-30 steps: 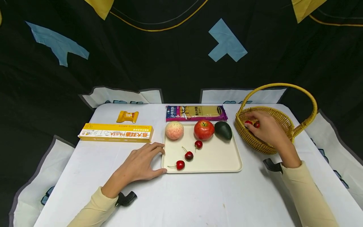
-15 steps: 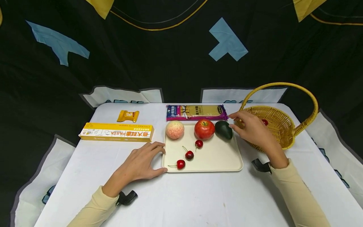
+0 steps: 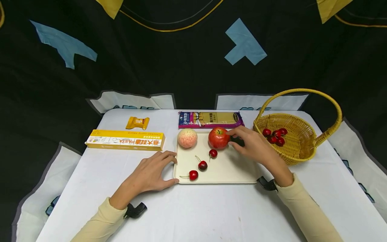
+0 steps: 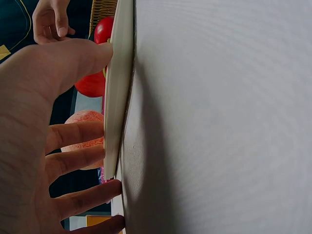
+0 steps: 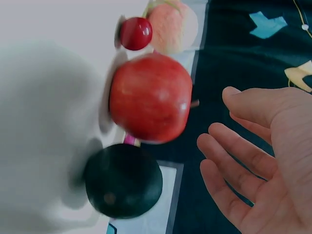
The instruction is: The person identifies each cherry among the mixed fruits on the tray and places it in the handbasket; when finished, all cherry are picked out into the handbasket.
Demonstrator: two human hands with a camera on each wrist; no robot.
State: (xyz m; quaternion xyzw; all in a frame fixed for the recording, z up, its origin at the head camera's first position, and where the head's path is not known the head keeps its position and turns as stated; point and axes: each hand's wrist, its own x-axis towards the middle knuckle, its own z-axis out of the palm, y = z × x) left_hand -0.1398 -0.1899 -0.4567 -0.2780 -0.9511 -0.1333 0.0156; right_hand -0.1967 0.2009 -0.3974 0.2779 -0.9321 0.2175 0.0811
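My left hand (image 3: 148, 173) touches the left edge of a cream tray (image 3: 232, 171), thumb and fingers spread along its rim. On the tray lie a peach (image 3: 187, 138), a red apple (image 3: 219, 138), a dark green avocado (image 5: 124, 181) and three loose cherries (image 3: 202, 165). Over the tray's right side hovers my right hand (image 3: 257, 146), fingers loosely bent and holding nothing. It hides most of the avocado in the head view, and its fingertips are near the apple. The right wrist view shows a gap between this hand and the fruit.
A yellow wicker basket (image 3: 300, 146) with a tall handle stands right of the tray, several cherries (image 3: 273, 137) inside. Behind the tray lies a pasta packet (image 3: 210, 120). A yellow pasta box (image 3: 125, 139) and a small wrapped snack (image 3: 137, 123) are at the left.
My right hand has come out of the basket and moved left over the avocado towards the apple. The cherries in the basket are now uncovered. My left hand stays at the tray's edge.
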